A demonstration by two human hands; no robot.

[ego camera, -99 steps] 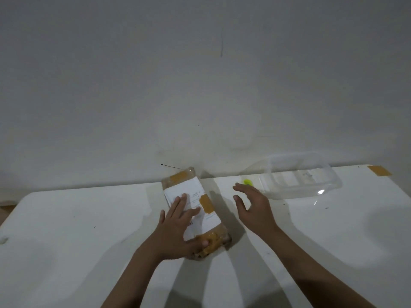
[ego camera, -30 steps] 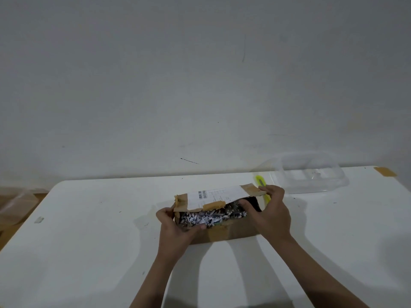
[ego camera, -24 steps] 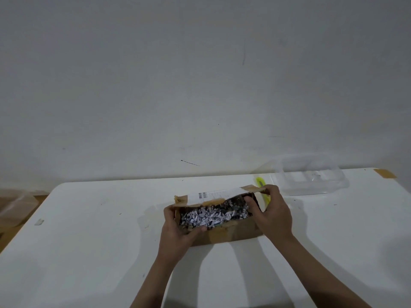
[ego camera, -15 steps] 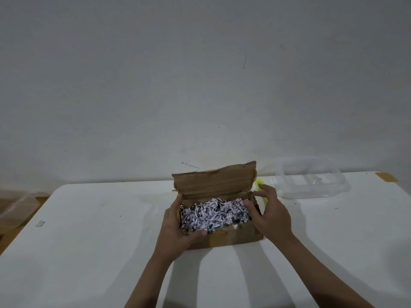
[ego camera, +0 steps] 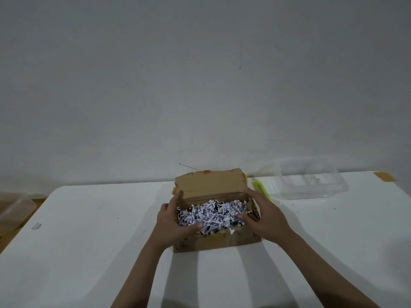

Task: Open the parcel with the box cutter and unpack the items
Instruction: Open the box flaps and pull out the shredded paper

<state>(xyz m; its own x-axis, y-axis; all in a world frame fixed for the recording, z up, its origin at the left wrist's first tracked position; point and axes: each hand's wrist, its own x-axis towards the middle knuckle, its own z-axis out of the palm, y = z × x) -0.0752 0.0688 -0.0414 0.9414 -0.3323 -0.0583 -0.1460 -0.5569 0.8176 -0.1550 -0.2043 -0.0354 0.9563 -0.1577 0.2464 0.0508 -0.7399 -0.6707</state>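
Head view, centre of frame: parcel (ego camera: pixel 216 218) on white worktop (ego camera: pixel 89 241), lid flap (ego camera: pixel 211 185) standing up at back, top open, inside packed w/ shredded paper (ego camera: pixel 211 213). Items themselves not visible, buried under filler. Left hand (ego camera: pixel 172 221) at parcel's left end, fingers (ego camera: pixel 175 200) lying up along side wall, thumb hooked over front rim onto shreds: gripping that end. Right hand (ego camera: pixel 265 217) at right end, fingers fairly straight and spread along edge, thumb touching filler; looks like bracing rather than clamping, hard to tell for sure. Box cutter (ego camera: pixel 261 189), yellow-green, lying just right of parcel; blade out or in, cannot tell. Clear plastic container (ego camera: pixel 311 183) upper right, near cutter. Tan tape patch (ego camera: pixel 384 176) at far right edge.

Risks, as judgement: digging blind could scatter shreds over worktop or tip a small item out unnoticed. Flap could drop back once released. Right wrist close to cutter, so a sideways sweep could knock it or catch the blade if exposed.
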